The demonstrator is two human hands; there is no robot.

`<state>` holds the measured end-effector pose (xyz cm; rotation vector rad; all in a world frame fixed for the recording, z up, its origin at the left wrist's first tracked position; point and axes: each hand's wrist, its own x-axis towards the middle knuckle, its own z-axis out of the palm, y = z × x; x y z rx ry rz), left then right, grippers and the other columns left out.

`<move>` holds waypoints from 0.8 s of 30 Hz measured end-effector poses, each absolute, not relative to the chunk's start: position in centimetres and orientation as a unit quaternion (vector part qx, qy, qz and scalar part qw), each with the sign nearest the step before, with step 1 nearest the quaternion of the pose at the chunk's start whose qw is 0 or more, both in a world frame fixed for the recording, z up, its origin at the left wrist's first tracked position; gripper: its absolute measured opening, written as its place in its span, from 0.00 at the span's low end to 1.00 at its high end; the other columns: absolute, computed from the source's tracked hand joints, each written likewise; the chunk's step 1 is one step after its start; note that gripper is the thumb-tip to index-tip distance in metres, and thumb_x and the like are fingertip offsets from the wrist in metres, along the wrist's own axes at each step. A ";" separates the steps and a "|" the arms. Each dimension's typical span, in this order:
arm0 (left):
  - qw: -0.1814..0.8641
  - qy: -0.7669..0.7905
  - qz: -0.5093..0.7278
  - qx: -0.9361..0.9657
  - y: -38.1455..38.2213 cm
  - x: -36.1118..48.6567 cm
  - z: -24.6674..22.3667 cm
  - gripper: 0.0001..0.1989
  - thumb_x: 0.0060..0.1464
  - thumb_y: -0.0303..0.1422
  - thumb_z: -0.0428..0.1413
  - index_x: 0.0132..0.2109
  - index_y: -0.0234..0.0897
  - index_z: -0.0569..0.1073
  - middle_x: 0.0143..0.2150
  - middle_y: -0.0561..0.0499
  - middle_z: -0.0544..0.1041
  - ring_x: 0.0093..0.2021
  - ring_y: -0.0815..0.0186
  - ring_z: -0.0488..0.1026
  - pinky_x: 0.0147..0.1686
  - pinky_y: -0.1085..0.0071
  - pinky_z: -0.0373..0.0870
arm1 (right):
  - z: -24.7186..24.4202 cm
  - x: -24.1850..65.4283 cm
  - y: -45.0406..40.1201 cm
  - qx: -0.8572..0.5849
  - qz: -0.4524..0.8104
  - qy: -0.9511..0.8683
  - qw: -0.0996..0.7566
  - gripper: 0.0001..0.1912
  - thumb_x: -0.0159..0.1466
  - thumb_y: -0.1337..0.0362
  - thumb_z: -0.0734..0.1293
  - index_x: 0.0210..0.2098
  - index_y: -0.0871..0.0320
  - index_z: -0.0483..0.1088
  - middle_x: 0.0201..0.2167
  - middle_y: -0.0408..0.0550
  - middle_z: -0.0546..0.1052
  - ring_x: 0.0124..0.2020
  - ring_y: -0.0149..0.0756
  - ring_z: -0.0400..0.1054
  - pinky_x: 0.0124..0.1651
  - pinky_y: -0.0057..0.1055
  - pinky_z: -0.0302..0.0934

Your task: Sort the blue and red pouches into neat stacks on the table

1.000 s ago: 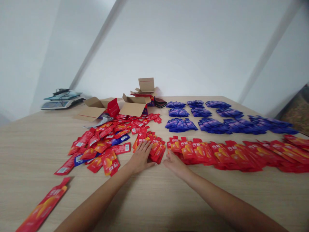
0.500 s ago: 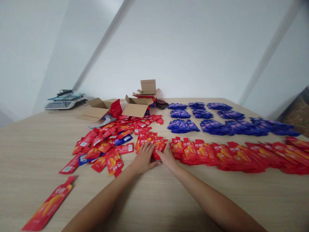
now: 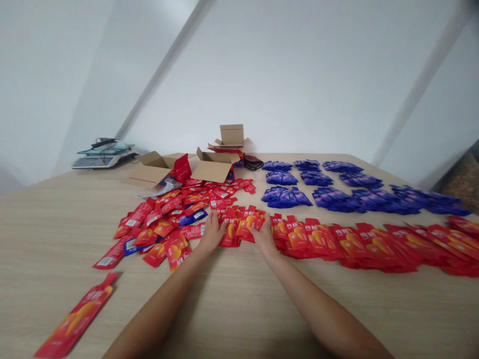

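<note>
Packets (image 3: 245, 225) are lying between left hand (image 3: 212, 234) and right hand (image 3: 265, 240) (partly hidden), both grips unclear; packet row (image 3: 350, 245), cut off, is running toward surface's (image 3: 239, 299) right edge.

"纯粉" stands in white across the red sachets (image 3: 247, 224) between my left hand (image 3: 211, 235) and my right hand (image 3: 264, 235).
I read the same two characters along the red sachet row (image 3: 350, 244) on my right, and upside down on a sachet at the front of the loose pile (image 3: 177, 249); on the lone red sachet (image 3: 75, 321) at near left they slant and blur. White barcode labels show on a red sachet (image 3: 112, 252) turned over in the pile and on a blue sachet (image 3: 193, 217), their digits too small for me. Print on the purple-blue sachets (image 3: 286, 197) and the carton's red flap (image 3: 182, 168) I can't make out.
</note>
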<state>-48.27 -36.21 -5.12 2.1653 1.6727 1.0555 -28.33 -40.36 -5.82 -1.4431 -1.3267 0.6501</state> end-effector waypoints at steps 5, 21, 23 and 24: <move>0.122 0.569 0.372 0.723 -35.3 -47.9 -6.4 0.26 0.60 0.42 0.45 0.60 0.31 0.58 0.62 0.34 0.62 0.65 0.52 0.55 0.62 0.49 0.54 | -4.0 -29.6 -39.6 -0.650 0.304 -0.534 0.447 0.39 0.57 0.64 0.62 0.65 0.60 0.42 0.59 0.61 0.63 0.60 0.46 0.59 0.60 0.42 0.54; 0.241 0.606 0.513 0.558 -38.2 -44.2 -4.1 0.23 0.64 0.41 0.36 0.52 0.33 0.69 0.54 0.40 0.73 0.58 0.60 0.66 0.61 0.61 0.57 | -4.9 -35.1 -40.4 -0.663 0.292 -0.486 0.489 0.32 0.64 0.63 0.50 0.64 0.75 0.49 0.67 0.64 0.48 0.68 0.45 0.42 0.66 0.41 0.40; 0.261 0.612 0.518 0.537 -38.2 -44.1 -3.8 0.25 0.65 0.41 0.34 0.51 0.33 0.70 0.54 0.40 0.73 0.59 0.60 0.66 0.61 0.61 0.56 | -4.5 -35.1 -40.4 -0.662 0.304 -0.478 0.491 0.32 0.65 0.63 0.50 0.65 0.74 0.49 0.68 0.62 0.46 0.68 0.44 0.40 0.66 0.41 0.40; 0.276 0.611 0.517 0.533 -38.2 -44.2 -3.6 0.26 0.65 0.42 0.34 0.51 0.33 0.70 0.55 0.40 0.72 0.59 0.60 0.65 0.62 0.61 0.56 | -4.4 -35.0 -40.5 -0.660 0.307 -0.479 0.491 0.32 0.65 0.62 0.50 0.65 0.74 0.48 0.68 0.62 0.46 0.68 0.44 0.40 0.67 0.41 0.39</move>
